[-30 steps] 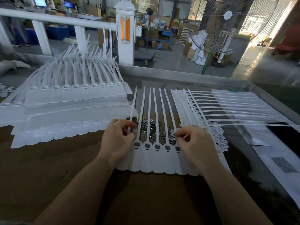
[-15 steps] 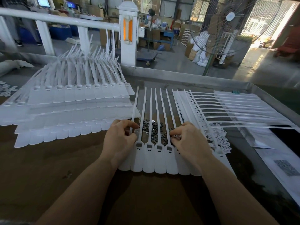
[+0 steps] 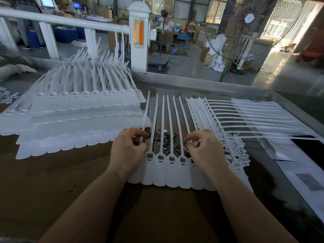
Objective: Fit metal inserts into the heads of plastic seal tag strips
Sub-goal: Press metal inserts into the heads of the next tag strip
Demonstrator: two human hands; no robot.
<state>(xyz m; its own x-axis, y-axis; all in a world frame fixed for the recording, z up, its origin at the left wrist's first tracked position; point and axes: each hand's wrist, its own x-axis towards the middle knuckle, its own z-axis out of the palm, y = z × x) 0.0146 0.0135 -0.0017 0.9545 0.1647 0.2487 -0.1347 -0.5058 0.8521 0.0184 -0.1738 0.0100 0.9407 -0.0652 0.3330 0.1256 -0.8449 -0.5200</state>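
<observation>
Since a moment ago the right hand point(image 3: 205, 149) is sitting further over the metal inserts point(image 3: 166, 139), fingers curled, seemingly pinching one. The left hand point(image 3: 128, 148) is pinching the leftmost tail of the seal tag strip point(image 3: 168, 172), which is lying on the desk point(image 3: 52, 181).

No lettering comes through legibly anywhere: the printed patch on the paper sheet point(image 3: 309, 181) at the table's right edge is a blur, and the far monitors point(image 3: 47, 1) glow unreadable.
</observation>
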